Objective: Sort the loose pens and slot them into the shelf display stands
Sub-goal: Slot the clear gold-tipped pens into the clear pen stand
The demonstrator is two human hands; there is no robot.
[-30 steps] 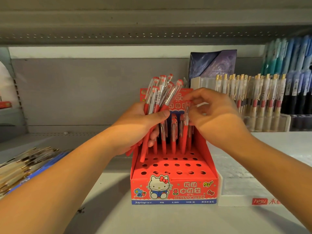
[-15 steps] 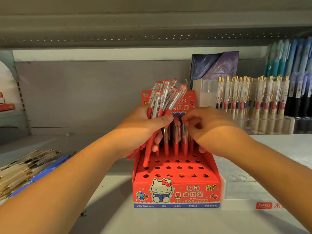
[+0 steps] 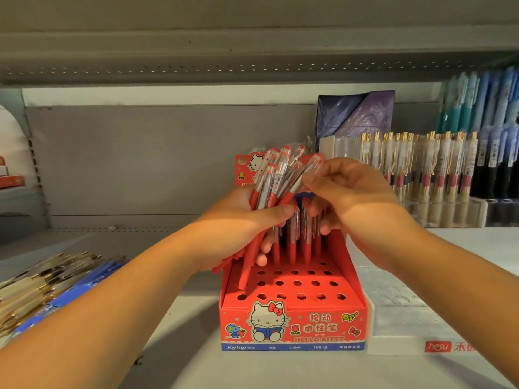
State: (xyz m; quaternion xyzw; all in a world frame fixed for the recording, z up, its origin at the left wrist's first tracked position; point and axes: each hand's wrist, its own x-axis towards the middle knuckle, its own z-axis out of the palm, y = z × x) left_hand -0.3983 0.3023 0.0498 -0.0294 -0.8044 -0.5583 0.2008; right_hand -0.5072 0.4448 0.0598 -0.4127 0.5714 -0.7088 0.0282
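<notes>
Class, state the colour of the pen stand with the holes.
The stand is red; head view.

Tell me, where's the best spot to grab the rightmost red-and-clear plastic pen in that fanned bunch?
Pinch the rightmost red-and-clear plastic pen on its clear upper barrel, coming from the right. The left hand grips the bunch around the lower red ends, so only the tops are free, and this pen leans outward, clear of its neighbours. The right hand pinches it there.

Display stand (image 3: 292, 318) stood centre on the shelf (image 3: 182, 346), pens (image 3: 292, 248) in its far rows. Loose pens (image 3: 42, 287) lay left; filled stands (image 3: 438, 203) far right.
</notes>
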